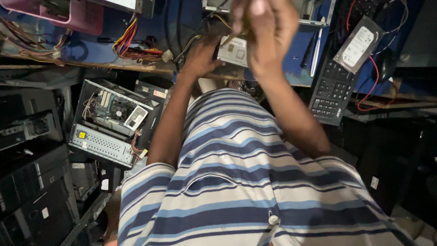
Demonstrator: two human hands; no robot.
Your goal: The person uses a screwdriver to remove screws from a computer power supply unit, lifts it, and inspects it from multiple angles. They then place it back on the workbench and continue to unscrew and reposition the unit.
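**Hands Meeting Over a Small Component at a Cluttered Repair Bench**

Looking down on a blue-topped workbench (95,52) strewn with computer parts, over a blue-and-white striped shirt (241,182) filling the lower frame. Reaching up from the shirt with both arms toward the bench edge. Wrapping the right hand (264,27) around something thin and brownish, fingers curled shut on it, though too blurred to tell what. Resting the left hand (200,57) just below and beside, fingers hidden behind a small silvery rectangular component (233,50), seemingly cradling it; grip not clear enough to tell. Sitting at the bench edge, between the two hands, that component. Lying well to the right, a bare hard drive (359,43) atop a black keyboard (331,89), red wires trailing nearby. Standing below the bench on the left, an opened computer case (109,123) showing boards and a fan. Spilling across the bench, a bundle of coloured wires (132,43).
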